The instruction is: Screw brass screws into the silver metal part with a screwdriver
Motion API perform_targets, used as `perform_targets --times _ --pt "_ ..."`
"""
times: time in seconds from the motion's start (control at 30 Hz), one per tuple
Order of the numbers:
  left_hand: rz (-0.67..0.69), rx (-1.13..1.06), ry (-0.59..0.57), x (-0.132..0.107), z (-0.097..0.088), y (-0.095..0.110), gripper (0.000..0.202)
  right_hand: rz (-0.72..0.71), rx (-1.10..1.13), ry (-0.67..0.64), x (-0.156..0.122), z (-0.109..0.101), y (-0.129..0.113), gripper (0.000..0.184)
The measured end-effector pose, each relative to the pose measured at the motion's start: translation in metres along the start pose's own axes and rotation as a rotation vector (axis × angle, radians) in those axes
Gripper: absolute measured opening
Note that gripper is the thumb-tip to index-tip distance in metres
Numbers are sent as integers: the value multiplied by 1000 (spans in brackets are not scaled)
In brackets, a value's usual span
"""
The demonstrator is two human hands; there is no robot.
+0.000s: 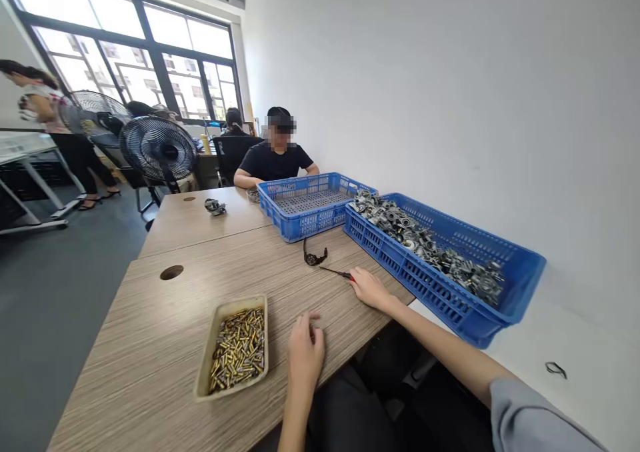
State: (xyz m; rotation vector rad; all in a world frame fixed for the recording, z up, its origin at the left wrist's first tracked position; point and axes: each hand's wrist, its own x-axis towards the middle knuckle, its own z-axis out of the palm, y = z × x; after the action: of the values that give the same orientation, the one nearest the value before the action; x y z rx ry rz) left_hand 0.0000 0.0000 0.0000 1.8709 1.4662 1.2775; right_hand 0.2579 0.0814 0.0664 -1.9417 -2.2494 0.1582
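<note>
On the right side of the wood-grain tabletop [145, 352], a slim screwdriver with a thin dark shaft and a handle showing red [336, 272] is lying low, its tip pointing left, just beside a black wristwatch with a dark strap [311, 259]. By its look, the tool is likely feeling light, stiff and hardly fragile; the handle is offering the surest hold, while the thin shaft is probably giving a slicker grip. Of the two hands, the right hand [371, 288] is grasping that handle, the fingers hiding most of it, with the back of the hand facing up and the forearm stretching in from the near right, past a long blue plastic crate [415, 273] of grey metal parts [400, 227]. At the near edge, the left hand [303, 352] is resting released and empty, fingers loosely curling, right of a shallow cream rectangular tray [204, 365] holding small brass-coloured pins [241, 349]
</note>
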Motion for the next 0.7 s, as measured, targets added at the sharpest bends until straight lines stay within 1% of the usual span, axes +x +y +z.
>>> perform_targets --times 0.1,0.17,0.23,0.27,0.3,0.33,0.43,0.47,0.5,0.53,0.6,0.63,0.7 --pt "-7 -12 -8 -1 2 -2 30 -25 -17 -25 4 4 2 21" --pt "-8 -19 -11 -1 2 -3 30 -40 -29 -40 5 3 6 20" --pt "-6 -31 -10 -2 3 -3 31 -63 -43 -54 8 -5 11 17" --pt "-6 -36 -8 -2 3 -4 31 -75 -47 -44 11 -12 15 17" --pt "-7 -41 -9 -2 3 -4 32 -85 -49 -10 16 -22 19 19" --pt "-9 -44 -12 -2 3 -4 32 -88 -48 55 22 -35 25 23" --pt "-15 -47 -26 -2 4 -5 34 -45 -63 395 51 -82 49 37" --pt "-15 -45 -29 -2 4 -5 34 -24 -92 459 63 -98 59 44" --pt "-17 -40 -30 -2 4 -5 34 15 -128 493 74 -111 70 54" --pt "-19 -32 -29 -2 4 -4 34 57 -160 497 85 -122 81 64" --pt "-25 -12 -27 -3 3 -3 34 126 -199 435 104 -134 101 82" --pt "-28 -1 -26 -3 3 -2 33 164 -209 392 111 -135 110 89" --pt "-26 20 -24 -4 2 0 33 214 -217 330 120 -131 125 93"
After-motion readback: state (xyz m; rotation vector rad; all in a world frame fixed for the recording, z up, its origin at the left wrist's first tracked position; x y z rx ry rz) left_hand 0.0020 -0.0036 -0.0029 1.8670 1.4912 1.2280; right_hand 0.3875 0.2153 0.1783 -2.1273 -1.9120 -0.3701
